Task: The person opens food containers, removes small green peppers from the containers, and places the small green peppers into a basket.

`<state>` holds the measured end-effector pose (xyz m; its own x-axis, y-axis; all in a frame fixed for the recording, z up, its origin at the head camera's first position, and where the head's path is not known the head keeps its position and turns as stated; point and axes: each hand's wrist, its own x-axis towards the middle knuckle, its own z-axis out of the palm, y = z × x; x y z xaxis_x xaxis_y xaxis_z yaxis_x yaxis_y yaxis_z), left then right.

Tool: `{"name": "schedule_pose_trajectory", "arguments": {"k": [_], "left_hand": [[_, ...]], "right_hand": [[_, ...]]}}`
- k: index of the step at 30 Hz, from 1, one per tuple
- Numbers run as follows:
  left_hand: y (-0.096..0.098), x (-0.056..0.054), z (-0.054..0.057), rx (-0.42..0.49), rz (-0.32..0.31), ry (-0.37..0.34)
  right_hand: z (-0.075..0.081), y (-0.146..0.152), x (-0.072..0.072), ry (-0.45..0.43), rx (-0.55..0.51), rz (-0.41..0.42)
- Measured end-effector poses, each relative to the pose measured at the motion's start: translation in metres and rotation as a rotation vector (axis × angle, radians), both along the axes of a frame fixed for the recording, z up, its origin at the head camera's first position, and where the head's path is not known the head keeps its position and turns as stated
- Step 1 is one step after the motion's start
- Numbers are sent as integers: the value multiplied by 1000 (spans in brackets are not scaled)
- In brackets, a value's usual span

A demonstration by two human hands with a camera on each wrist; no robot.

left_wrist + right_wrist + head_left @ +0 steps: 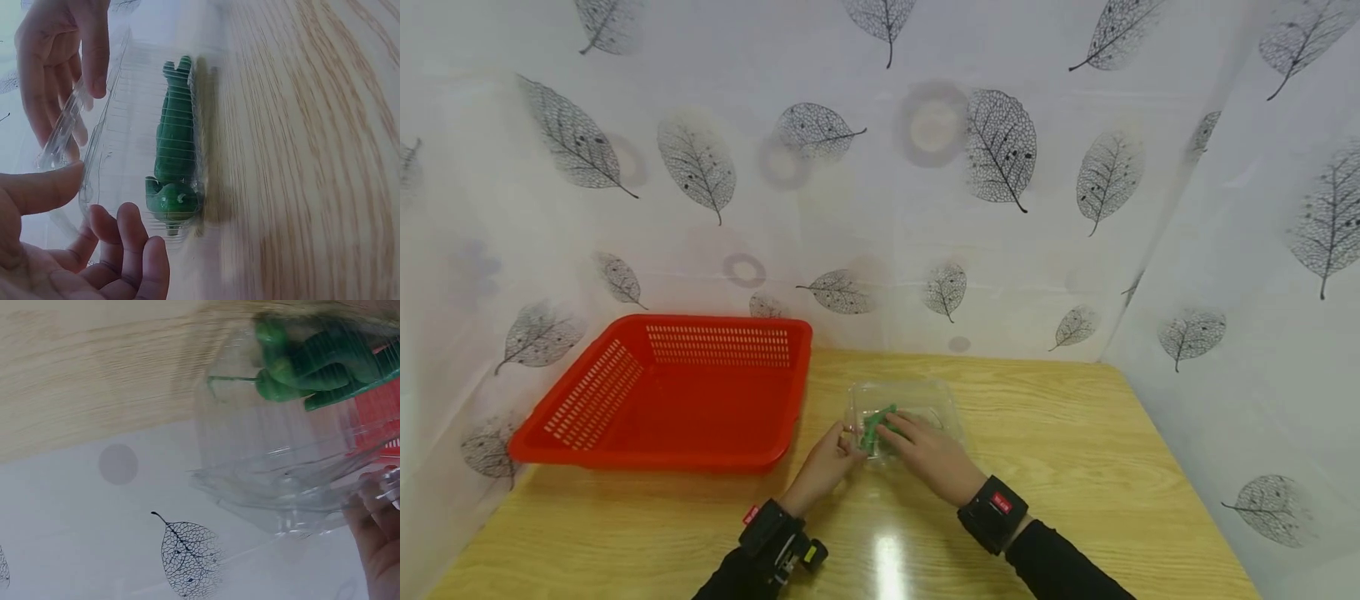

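A clear plastic box (951,417) with green peppers (880,421) inside sits before me. Through its ridged wall, the left wrist view shows one long pepper (176,134); curved peppers (312,362) with a thin stem appear in the right wrist view. Two rims of the box stand slightly apart. My left hand (831,461) pinches the near-left rim, thumb on one side and bent fingers on the other. Over the box reaches my right hand (938,460), its thumb and fingers on either side of the lid's edge.
To the left stands a large red basket (700,461) with slotted walls. The wood-grain table (1060,483) ends at a leaf-patterned sheet (880,225) behind and at the sides. Glare shows on the near table surface.
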<state>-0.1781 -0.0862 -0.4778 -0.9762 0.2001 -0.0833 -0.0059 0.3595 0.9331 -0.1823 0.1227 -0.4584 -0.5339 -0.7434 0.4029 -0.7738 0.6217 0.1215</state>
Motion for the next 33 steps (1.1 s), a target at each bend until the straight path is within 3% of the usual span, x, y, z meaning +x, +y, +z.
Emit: {"name": "schedule_pose_trajectory", "arguments": {"k": [6,11,19,25,33], "left_hand": [[3,-2,-1,62,0,-1],[6,-2,-1,124,-23,-11],[7,-1,5,133,-45,-58],[5,-2,6,115,-68,-77],[6,-3,4,125,-90,-66]], "right_hand": [[-1,10,-2,107,69,-4],[-3,19,-2,145,90,7],[-9,32,-4,224,113,10],[-10,39,-5,239,125,16],[-11,51,-3,194,98,2]]}}
